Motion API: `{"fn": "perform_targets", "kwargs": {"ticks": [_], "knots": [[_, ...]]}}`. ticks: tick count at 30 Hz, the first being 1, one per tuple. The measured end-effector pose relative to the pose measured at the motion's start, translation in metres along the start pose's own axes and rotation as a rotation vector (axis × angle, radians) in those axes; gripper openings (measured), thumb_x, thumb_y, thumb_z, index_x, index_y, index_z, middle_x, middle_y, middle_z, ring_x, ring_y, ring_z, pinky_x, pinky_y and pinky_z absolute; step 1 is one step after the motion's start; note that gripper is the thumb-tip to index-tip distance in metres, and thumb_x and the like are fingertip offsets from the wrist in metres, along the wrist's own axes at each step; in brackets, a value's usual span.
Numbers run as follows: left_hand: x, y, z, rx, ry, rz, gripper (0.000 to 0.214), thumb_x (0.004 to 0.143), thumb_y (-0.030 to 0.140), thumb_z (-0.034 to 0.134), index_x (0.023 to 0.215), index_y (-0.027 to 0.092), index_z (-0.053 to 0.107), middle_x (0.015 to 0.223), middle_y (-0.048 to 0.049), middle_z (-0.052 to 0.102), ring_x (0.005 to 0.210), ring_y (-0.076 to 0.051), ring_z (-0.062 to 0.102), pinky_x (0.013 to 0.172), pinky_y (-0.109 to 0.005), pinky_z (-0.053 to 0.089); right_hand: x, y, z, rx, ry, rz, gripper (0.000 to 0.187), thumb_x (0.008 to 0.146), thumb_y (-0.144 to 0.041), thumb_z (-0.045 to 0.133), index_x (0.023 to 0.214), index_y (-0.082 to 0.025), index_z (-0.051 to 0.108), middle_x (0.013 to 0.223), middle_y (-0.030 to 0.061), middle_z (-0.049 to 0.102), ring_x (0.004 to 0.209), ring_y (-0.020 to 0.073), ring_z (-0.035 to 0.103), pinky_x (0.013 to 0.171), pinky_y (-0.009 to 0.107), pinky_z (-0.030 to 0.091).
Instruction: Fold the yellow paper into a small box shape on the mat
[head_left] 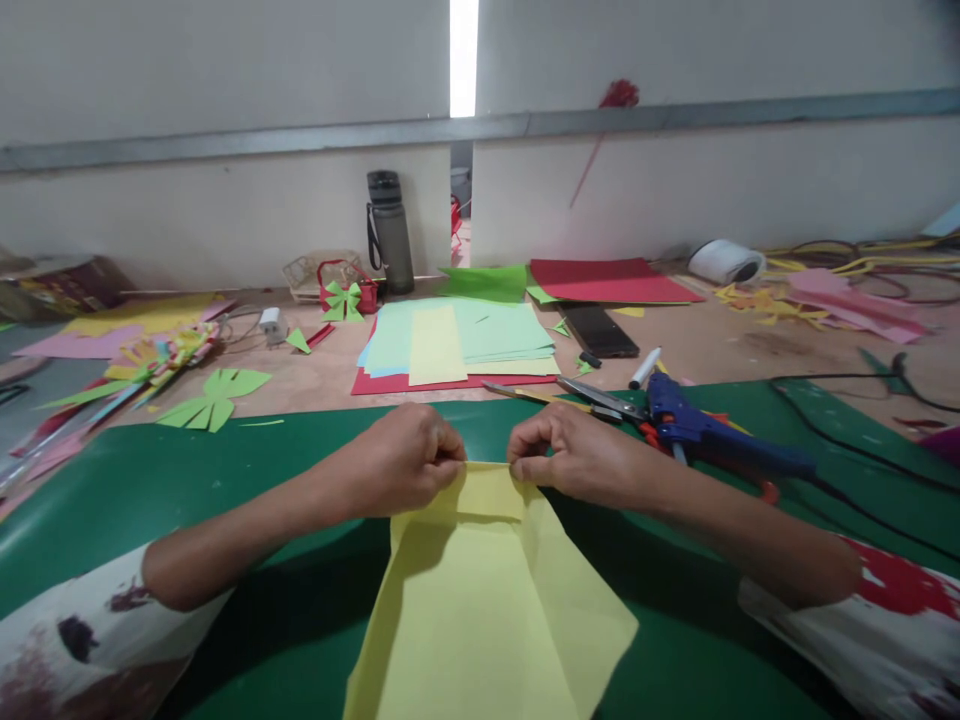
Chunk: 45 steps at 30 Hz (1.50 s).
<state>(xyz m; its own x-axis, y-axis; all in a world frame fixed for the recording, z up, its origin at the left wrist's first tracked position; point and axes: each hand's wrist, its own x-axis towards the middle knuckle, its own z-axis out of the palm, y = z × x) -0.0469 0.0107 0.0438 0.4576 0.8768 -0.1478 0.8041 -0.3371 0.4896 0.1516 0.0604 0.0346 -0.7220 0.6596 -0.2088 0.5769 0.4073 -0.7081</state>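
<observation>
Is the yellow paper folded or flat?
Partly folded: the yellow paper shows creases down its right side and near the far edge, pinched by left hand and right hand.

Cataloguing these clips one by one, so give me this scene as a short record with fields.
Left hand: pinches the far edge of the yellow paper, left side
Right hand: pinches the same edge, right side
Paper state: creased, right side flaring outward
Surface: green mat
Near right hand: scissors, blue glue gun
Behind: pale sheets, phone, bottle
</observation>
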Motion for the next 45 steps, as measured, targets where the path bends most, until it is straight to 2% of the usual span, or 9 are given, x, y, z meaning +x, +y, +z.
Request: {"fn": "perform_targets", "kwargs": {"ticks": [5, 8, 16, 23, 36, 40, 43, 45], "knots": [[0.005, 0.011, 0.002, 0.201, 0.021, 0.015, 0.013, 0.067, 0.011, 0.045, 0.056, 0.015, 0.051, 0.051, 0.0019, 0.042, 0.046, -0.008, 0.027, 0.046, -0.023, 0.018, -0.002, -0.007, 0.004, -0.149, 0.062, -0.067, 0.012, 0.063, -0.013, 0.045, 0.054, -0.016, 0.053, 0.051, -0.0036, 0.042, 0.052, 0.009, 0.038, 0.049, 0.022, 0.027], [0.009, 0.018, 0.004, 0.22, 0.007, 0.043, 0.013, 0.063, 0.009, 0.044, 0.052, 0.015, 0.048, 0.048, 0.0026, 0.037, 0.045, -0.008, 0.02, 0.046, -0.024, 0.017, -0.003, -0.012, 0.006, -0.185, 0.078, -0.103, 0.012, 0.062, -0.012, 0.044, 0.055, -0.016, 0.052, 0.052, -0.0035, 0.041, 0.052, 0.009, 0.037, 0.05, 0.022, 0.026], [0.006, 0.022, 0.005, 0.206, 0.022, 0.056, 0.012, 0.059, 0.007, 0.043, 0.05, 0.016, 0.043, 0.047, 0.0031, 0.031, 0.047, -0.009, 0.016, 0.046, -0.025, 0.016, -0.005, -0.011, 0.001, -0.034, -0.022, -0.001, 0.009, 0.061, -0.016, 0.045, 0.055, -0.016, 0.052, 0.049, -0.0055, 0.039, 0.048, 0.0078, 0.033, 0.046, 0.022, 0.024], [0.005, 0.025, 0.004, 0.201, 0.004, 0.026, 0.014, 0.059, 0.007, 0.043, 0.05, 0.016, 0.039, 0.047, 0.0033, 0.028, 0.047, -0.009, 0.016, 0.046, -0.025, 0.016, -0.004, -0.01, 0.0, 0.066, -0.032, 0.063, 0.007, 0.06, -0.017, 0.05, 0.055, -0.016, 0.055, 0.047, -0.0062, 0.038, 0.046, 0.0073, 0.032, 0.043, 0.022, 0.023], [0.004, 0.027, 0.005, 0.189, 0.032, 0.026, 0.015, 0.058, 0.005, 0.045, 0.047, 0.015, 0.046, 0.045, 0.0033, 0.032, 0.045, -0.008, 0.016, 0.045, -0.025, 0.016, -0.004, -0.006, 0.0, 0.16, -0.092, 0.154, 0.009, 0.058, -0.014, 0.049, 0.058, -0.015, 0.058, 0.045, -0.0069, 0.039, 0.042, 0.0062, 0.028, 0.039, 0.021, 0.02], [0.005, 0.025, 0.006, 0.205, 0.055, 0.023, 0.014, 0.057, 0.005, 0.045, 0.047, 0.014, 0.048, 0.043, 0.0029, 0.032, 0.045, -0.008, 0.013, 0.044, -0.025, 0.014, -0.005, -0.005, -0.006, 0.088, -0.046, 0.053, 0.017, 0.064, -0.014, 0.047, 0.067, -0.014, 0.064, 0.054, -0.0037, 0.049, 0.048, 0.008, 0.036, 0.044, 0.021, 0.025], [0.006, 0.024, 0.008, 0.216, 0.052, 0.036, 0.015, 0.058, 0.006, 0.045, 0.047, 0.014, 0.05, 0.044, 0.0023, 0.036, 0.045, -0.008, 0.013, 0.045, -0.025, 0.014, -0.005, -0.008, -0.008, -0.029, 0.029, -0.032, 0.02, 0.072, -0.02, 0.045, 0.067, -0.014, 0.064, 0.055, -0.0037, 0.046, 0.049, 0.0081, 0.034, 0.045, 0.022, 0.023], [0.007, 0.022, 0.01, 0.195, 0.057, 0.046, 0.016, 0.062, 0.008, 0.045, 0.049, 0.014, 0.053, 0.045, 0.0023, 0.038, 0.046, -0.008, 0.014, 0.045, -0.024, 0.015, -0.004, -0.012, -0.005, -0.079, 0.02, -0.058, 0.022, 0.075, -0.027, 0.047, 0.068, -0.015, 0.064, 0.054, -0.0043, 0.044, 0.049, 0.008, 0.033, 0.045, 0.022, 0.021]]}}
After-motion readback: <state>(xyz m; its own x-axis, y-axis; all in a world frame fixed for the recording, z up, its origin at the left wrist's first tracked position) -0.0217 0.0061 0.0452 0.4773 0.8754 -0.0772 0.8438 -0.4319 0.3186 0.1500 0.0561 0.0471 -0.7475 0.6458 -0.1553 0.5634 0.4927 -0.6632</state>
